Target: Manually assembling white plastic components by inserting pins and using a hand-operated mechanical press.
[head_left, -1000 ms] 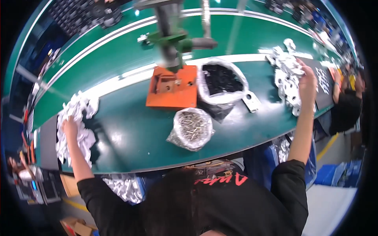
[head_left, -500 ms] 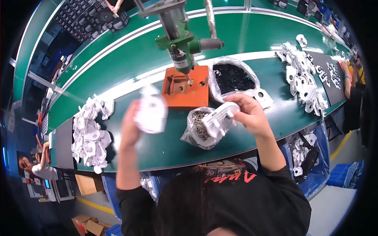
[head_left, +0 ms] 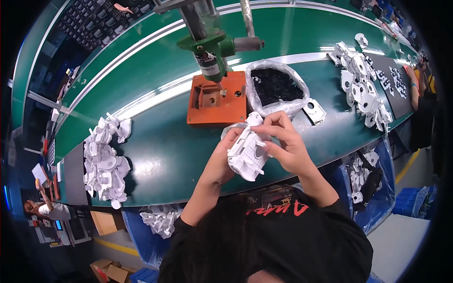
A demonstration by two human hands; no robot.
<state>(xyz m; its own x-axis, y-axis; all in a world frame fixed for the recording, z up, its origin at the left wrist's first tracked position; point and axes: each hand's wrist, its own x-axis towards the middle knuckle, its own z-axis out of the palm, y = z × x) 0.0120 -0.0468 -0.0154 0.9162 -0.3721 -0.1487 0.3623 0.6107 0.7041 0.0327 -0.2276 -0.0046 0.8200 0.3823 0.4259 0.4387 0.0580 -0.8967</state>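
white plastic parts [head_left: 248, 153], orange fixture [head_left: 218, 99], green bench [head_left: 165, 151]

clear plastic bag [head_left: 277, 86] of black parts, upper centre | cardboard boxes [head_left: 109, 270] (brown), lower left | white label [head_left: 208, 62], press head

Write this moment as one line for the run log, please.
left hand: holds white plastic parts | right hand: holds same parts | place: above green table, before orange fixture | near: bag of black parts
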